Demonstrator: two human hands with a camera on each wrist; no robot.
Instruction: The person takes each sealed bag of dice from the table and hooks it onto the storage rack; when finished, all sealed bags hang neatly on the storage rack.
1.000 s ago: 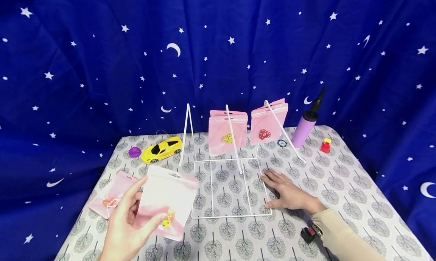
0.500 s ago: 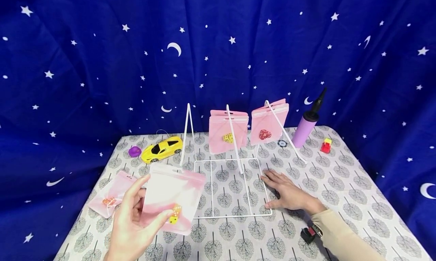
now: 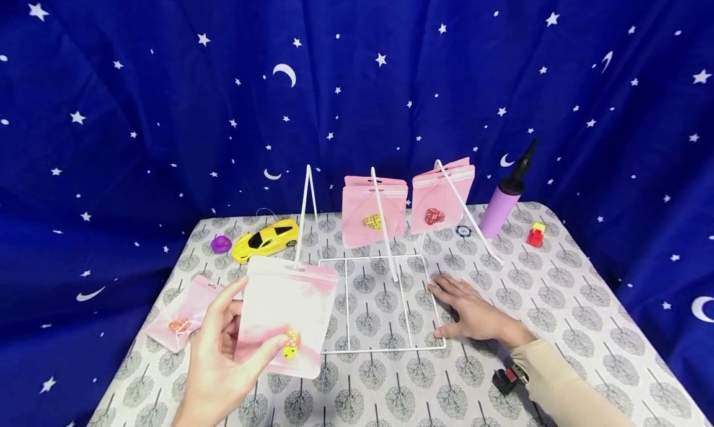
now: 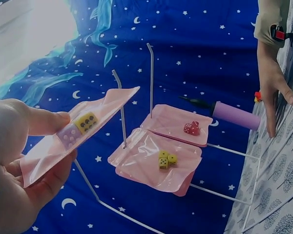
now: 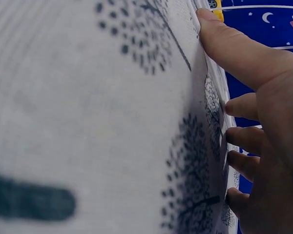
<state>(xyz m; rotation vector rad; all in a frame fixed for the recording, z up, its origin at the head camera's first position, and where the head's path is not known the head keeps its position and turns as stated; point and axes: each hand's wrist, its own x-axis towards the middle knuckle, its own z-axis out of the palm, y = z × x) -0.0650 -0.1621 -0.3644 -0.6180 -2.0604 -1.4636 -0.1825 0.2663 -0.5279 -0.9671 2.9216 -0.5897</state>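
Observation:
My left hand (image 3: 217, 352) pinches a pink zip bag (image 3: 290, 290) upright between thumb and fingers, in front of the rack's left arm. In the left wrist view a yellow die (image 4: 87, 122) and a paler one show inside it. A white wire rack (image 3: 385, 350) stands mid-table with three slanting arms. Pink bags with yellow dice (image 3: 374, 221) hang on the middle arm, and bags with red dice (image 3: 434, 216) on the right one. My right hand (image 3: 474, 312) rests on the cloth at the right edge of the rack's base, fingers spread; fingertip contact with the wire is unclear.
Another pink bag with orange-red dice (image 3: 180, 325) lies flat at left. Behind stand a yellow toy car (image 3: 266, 241) and a purple object (image 3: 221, 244). At right are a purple pump (image 3: 499, 213), a round chip (image 3: 463, 231) and a red-yellow toy (image 3: 536, 235).
My left hand has carried the pinched bag slightly right and up, toward the rack's left arm. My right hand stays in place. The head view has tilted slightly.

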